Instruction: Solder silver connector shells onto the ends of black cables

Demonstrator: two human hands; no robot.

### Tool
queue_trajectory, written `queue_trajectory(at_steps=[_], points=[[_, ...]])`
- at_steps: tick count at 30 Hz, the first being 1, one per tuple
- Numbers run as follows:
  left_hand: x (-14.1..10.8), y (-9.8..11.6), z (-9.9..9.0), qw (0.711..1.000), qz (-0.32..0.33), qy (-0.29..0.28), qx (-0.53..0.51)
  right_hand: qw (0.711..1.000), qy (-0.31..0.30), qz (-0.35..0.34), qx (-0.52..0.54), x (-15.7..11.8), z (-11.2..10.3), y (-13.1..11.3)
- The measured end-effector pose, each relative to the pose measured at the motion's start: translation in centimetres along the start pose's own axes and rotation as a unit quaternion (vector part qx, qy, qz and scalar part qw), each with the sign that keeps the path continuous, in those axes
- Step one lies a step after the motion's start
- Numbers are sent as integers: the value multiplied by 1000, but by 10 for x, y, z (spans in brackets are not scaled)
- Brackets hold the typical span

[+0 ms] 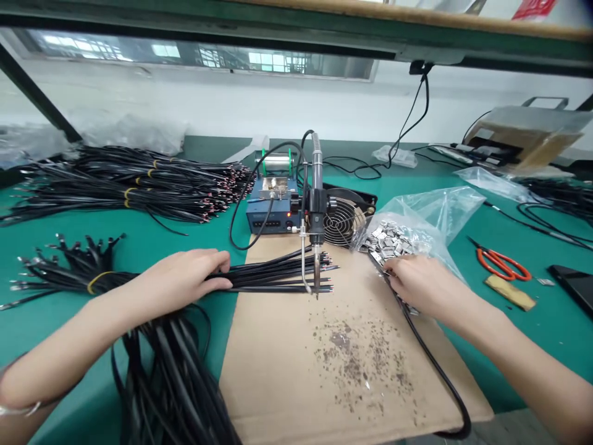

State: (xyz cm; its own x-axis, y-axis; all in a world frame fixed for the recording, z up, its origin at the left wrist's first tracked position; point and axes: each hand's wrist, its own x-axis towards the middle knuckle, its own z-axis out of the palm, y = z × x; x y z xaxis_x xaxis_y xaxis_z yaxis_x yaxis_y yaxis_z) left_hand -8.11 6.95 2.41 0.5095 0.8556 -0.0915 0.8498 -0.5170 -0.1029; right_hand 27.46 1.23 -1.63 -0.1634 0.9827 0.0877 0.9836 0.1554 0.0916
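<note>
My left hand (pixel 197 275) is closed around a bundle of black cables (pixel 259 275), thumb below and fingers above. The stripped ends of these cables fan out over a cardboard sheet (pixel 273 358), beneath and behind the tip of a soldering iron (pixel 317 216) clamped upright in a stand. On the right, my right hand (pixel 412 281) is closed on a black cable (pixel 430 352) that trails down across the cardboard. A thin dark piece juts from its fingertips towards small metal connectors (pixel 391 240) in a clear bag; whether it is the cable's end I cannot tell.
A blue soldering station (pixel 273 213) with a solder spool (pixel 277 162) on top and a round fan (pixel 343 221) stand behind the cardboard. Tied cable bundles (pixel 139 182) lie at left. Orange-handled scissors (pixel 503 262), a yellow sponge (pixel 509 292) and a phone (pixel 574 287) lie at right.
</note>
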Motion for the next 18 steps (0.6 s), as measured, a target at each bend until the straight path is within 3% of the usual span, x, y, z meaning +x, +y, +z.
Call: queue_trajectory(at_steps=[4, 12, 18], points=[[6, -11, 5, 1000, -14, -23, -6, 1000, -3, 12, -2, -1, 2, -2], [4, -18, 7, 997, 32, -27, -72, 998, 48, 9, 40, -9, -7, -10], [-9, -11, 6, 995, 24, 13, -95, 976, 118, -12, 183, -31, -14, -18]])
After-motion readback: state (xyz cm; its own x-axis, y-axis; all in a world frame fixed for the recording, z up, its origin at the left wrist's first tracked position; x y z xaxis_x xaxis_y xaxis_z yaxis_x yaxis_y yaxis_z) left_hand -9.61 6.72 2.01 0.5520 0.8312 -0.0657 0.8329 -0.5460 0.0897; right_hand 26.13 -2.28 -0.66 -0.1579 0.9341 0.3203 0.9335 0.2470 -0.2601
